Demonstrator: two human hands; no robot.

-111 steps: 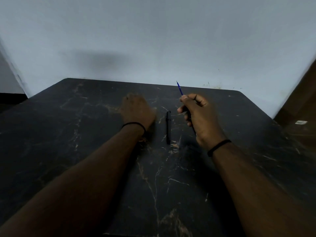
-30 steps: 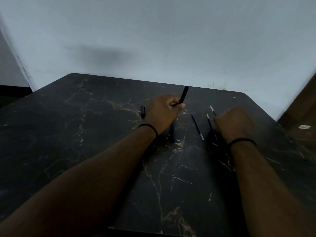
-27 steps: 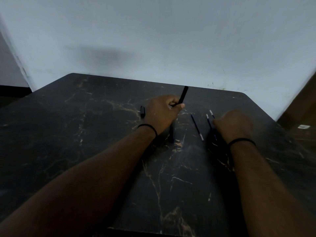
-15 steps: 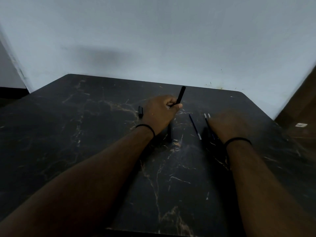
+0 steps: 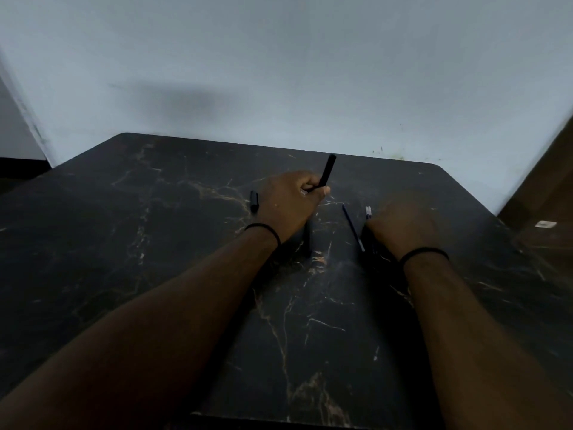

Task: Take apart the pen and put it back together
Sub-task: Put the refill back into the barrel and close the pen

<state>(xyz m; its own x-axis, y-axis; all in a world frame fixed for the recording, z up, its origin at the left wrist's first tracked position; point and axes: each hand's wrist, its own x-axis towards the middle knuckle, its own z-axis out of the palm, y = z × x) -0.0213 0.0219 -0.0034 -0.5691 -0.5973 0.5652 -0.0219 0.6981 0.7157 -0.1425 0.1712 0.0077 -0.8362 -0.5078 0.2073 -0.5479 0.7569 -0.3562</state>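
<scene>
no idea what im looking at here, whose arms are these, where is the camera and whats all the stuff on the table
There is no machine here: these are a person's two bare arms, filmed by one wide-angle camera worn on the head, looking forward and down. So the view is the person's own.

The surface is a dark marble-patterned table against a pale wall. A pen has been taken apart on it. The left hand grips a black pen barrel, pointing up and away. Left of that hand lies a small black cap. Between the hands lies a thin blue refill. Another dark pen piece lies partly under the left wrist.

The right hand is down over a second thin piece; whether it has hold of it cannot be seen.
</scene>
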